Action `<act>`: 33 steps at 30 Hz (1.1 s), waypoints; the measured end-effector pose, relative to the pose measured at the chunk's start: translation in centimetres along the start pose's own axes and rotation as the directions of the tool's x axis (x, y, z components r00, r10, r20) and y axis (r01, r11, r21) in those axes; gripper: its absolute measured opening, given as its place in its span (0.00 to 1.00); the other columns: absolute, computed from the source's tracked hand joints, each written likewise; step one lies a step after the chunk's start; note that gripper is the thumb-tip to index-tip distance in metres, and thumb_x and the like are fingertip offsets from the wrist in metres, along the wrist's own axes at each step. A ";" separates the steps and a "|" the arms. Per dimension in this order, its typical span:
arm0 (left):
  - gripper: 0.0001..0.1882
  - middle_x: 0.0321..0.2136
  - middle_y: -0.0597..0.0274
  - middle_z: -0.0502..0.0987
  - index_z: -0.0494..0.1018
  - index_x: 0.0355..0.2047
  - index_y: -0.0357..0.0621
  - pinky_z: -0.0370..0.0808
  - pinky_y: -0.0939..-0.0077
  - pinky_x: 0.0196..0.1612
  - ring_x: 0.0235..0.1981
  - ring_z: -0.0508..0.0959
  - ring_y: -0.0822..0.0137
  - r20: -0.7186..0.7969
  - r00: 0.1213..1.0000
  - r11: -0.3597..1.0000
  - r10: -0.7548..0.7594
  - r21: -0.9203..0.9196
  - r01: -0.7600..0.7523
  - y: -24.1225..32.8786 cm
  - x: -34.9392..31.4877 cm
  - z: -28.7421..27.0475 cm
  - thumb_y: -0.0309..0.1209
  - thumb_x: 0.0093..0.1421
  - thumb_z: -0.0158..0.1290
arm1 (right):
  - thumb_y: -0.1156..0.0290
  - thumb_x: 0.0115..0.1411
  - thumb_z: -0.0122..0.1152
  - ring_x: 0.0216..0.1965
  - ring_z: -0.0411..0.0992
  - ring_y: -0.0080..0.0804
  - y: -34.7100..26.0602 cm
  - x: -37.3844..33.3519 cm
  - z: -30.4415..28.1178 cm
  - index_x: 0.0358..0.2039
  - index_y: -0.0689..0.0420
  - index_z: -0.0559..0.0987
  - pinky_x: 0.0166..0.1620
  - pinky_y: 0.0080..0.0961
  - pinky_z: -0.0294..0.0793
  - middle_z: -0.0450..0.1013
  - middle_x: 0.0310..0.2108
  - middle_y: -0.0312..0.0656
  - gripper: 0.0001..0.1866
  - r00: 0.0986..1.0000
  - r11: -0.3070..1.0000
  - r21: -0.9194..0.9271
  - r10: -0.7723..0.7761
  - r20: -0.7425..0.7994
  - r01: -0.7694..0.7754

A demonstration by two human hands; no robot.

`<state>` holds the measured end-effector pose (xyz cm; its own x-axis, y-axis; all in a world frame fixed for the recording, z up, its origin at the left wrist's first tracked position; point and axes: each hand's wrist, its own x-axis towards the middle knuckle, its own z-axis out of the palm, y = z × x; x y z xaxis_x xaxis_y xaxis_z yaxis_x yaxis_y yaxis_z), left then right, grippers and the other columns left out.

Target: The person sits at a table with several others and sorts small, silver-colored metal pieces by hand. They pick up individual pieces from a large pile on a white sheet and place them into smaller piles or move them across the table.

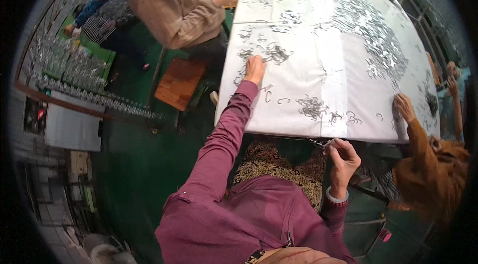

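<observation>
My left hand [255,69] reaches out over the white-covered table [294,77], palm down, with its fingers bent together beside a small pile of thin dark curved hooks [277,53]. Whatever lies under those fingertips is too small to make out. Just off the near table edge, my right hand [343,159] pinches a short string of small shiny metal pieces [316,142] between thumb and fingers. On the cloth between my hands lie another tangle of dark hooks [311,107] and a few loose ones.
A broad heap of shiny metal pieces [381,40] covers the table's far right. At the right edge another person's hand [406,107] touches the cloth. A person in a tan top [172,7] works at the far left, near a wooden stool [180,83]. Racks of hanging metal pieces [74,67] stand left.
</observation>
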<state>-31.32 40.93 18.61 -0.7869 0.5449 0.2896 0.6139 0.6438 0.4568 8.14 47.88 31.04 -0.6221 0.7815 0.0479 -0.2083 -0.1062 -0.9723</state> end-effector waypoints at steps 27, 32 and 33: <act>0.06 0.35 0.60 0.71 0.72 0.34 0.35 0.71 0.77 0.41 0.38 0.73 0.70 0.200 0.802 0.428 0.563 -0.901 -0.076 20.1 -17.8 -11.7 0.24 0.58 0.54 | 0.87 0.54 0.55 0.32 0.73 0.21 -0.9 -2.0 1.1 0.37 0.67 0.77 0.36 0.17 0.75 0.74 0.31 0.38 0.09 0.985 0.975 -0.150 -0.169 -0.021 0.164; 0.05 0.36 0.61 0.75 0.72 0.35 0.35 0.72 0.78 0.44 0.39 0.75 0.71 0.273 0.860 0.403 0.432 -0.911 0.087 20.0 -18.4 -10.9 0.24 0.59 0.52 | 0.87 0.54 0.56 0.29 0.72 0.21 0.2 -1.6 0.9 0.39 0.66 0.77 0.32 0.17 0.74 0.73 0.31 0.37 0.11 0.978 0.959 -0.196 -0.210 0.000 0.206; 0.04 0.36 0.61 0.75 0.72 0.35 0.35 0.72 0.78 0.45 0.39 0.75 0.72 0.297 0.864 0.382 0.406 -0.914 0.135 20.1 -18.5 -10.9 0.23 0.60 0.51 | 0.87 0.54 0.57 0.29 0.72 0.21 0.3 -1.2 0.7 0.40 0.66 0.77 0.32 0.17 0.73 0.73 0.31 0.38 0.11 0.978 0.958 -0.205 -0.209 -0.029 0.199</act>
<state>-5.09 37.93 31.66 -0.4123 0.8920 0.1856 0.0706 -0.1719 0.9826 8.35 46.49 30.85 -0.5427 0.8040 0.2432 -0.1686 0.1793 -0.9692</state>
